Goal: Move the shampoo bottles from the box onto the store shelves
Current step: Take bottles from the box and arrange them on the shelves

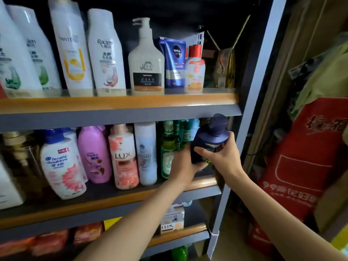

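The right hand (218, 157) covers the dark blue bottle's (211, 138) label; its base is hidden.

The dark blue bottle (210, 140) at the right of the middle shelf looks like smooth, glossy plastic, as do the white bottles (105, 51) on the upper shelf. The shelf edges (116, 102) carry a polished, wood-look orange strip over matt grey painted metal. Far right, the red bag (301, 157) looks like matt paper.
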